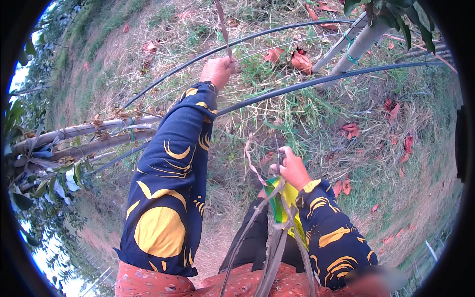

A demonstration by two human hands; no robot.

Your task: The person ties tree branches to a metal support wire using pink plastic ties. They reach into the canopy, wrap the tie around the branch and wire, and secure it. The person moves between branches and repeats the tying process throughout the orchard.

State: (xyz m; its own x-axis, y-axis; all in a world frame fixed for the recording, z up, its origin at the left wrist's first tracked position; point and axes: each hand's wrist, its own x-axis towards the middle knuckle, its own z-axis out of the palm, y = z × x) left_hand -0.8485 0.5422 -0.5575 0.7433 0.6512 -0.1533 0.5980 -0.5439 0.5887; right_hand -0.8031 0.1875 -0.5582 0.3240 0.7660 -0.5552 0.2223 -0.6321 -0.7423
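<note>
Stretched forward, my left hand (219,71) is closed on the lower end of a brownish fabric strip (222,26) that runs up past the picture's top. My right hand (294,169), nearer my body, holds scissors (278,161) by the dark handle, blades pointing away; whether the blades are apart cannot be told. Beside it a thin pinkish strip (249,157) curls upward. Several grey-brown cloth strips (276,243) hang knotted at my waist, in front of a green and yellow plastic bag (289,196).
Two black hoses (282,91) cross in front of me. Pale trunks or poles tied with green twine stand at the upper right (362,44) and left (85,130), with leafy branches. Red paper-like scraps (349,130) lie on the dry grass.
</note>
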